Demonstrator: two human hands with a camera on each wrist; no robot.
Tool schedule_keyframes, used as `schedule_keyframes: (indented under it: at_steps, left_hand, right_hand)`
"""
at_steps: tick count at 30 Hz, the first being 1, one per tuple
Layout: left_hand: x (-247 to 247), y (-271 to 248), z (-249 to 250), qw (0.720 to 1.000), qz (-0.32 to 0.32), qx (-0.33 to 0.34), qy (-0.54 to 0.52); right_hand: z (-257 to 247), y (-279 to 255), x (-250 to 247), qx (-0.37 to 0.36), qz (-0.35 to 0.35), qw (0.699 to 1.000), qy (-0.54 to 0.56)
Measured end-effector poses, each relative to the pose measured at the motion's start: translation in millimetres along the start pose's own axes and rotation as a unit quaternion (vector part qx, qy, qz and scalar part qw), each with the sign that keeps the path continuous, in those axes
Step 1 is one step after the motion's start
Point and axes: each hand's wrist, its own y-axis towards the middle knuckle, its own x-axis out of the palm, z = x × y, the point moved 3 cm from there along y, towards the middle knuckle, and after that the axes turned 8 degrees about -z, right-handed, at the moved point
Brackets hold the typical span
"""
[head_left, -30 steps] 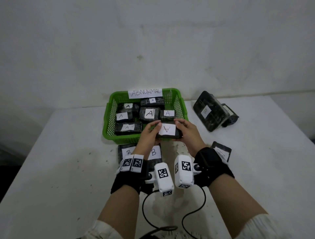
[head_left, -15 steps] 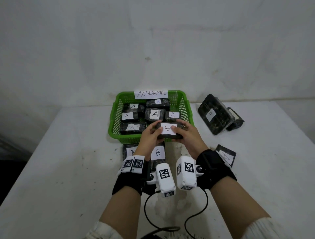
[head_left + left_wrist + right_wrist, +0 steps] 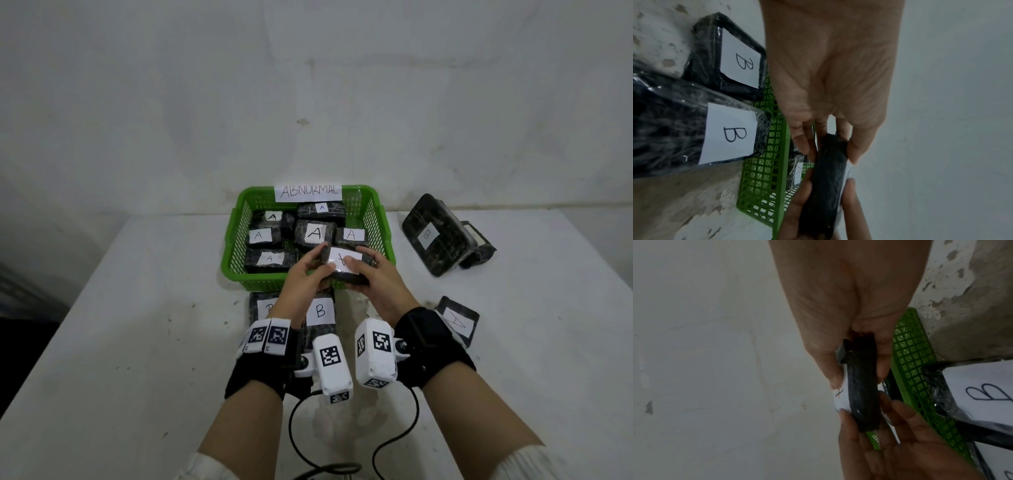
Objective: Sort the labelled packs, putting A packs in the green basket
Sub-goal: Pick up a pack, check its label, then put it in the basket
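Observation:
A black wrapped pack with a white A label (image 3: 342,265) is held between both hands over the near right corner of the green basket (image 3: 236,260). My left hand (image 3: 308,270) pinches its left end, thumb on top. My right hand (image 3: 373,274) grips its right end. Seen edge-on, the A pack (image 3: 826,183) sits between fingers and thumb of each hand, just above the basket (image 3: 760,178) rim; the right wrist view shows the same A pack (image 3: 861,395). Several A packs (image 3: 313,233) lie inside the basket.
Two B packs (image 3: 320,310) lie on the white table just in front of the basket, under my wrists. Another A pack (image 3: 457,320) lies right of my right wrist. A B pack (image 3: 435,234) leans on another pack at the right. A wall stands behind.
The held A pack has tilted and shifted slightly toward me over the basket's near rim. Both hands still hold it. The head view has drifted left and up, so everything sits lower right in frame.

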Motion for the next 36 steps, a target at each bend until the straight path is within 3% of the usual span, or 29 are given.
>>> schedule_keyframes:
  at_steps: [8, 14, 22, 27, 33, 36]
  left_hand:
    - [4, -2, -2, 1.000, -0.001, -0.006, 0.002]
    - [4, -5, 5, 0.999, -0.013, 0.018, 0.027]
    - [10, -7, 3, 0.999, 0.051, 0.016, -0.013]
    - [13, -10, 11, 0.999, 0.009, 0.021, 0.036]
    - [19, -13, 11, 0.999, -0.024, 0.007, 0.029]
    - [18, -15, 12, 0.998, -0.015, 0.032, 0.050]
  right_hand:
    - [3, 0, -6, -0.006, 0.000, 1.000, -0.006]
    - [3, -1, -11, 0.051, -0.031, 0.997, -0.058]
    - [0, -4, -8, 0.019, -0.025, 0.999, -0.024]
    - [0, -11, -5, 0.055, -0.072, 0.994, -0.052]
    - [-5, -14, -8, 0.040, -0.050, 0.997, -0.041]
    - [-7, -16, -6, 0.040, -0.084, 0.995, -0.036]
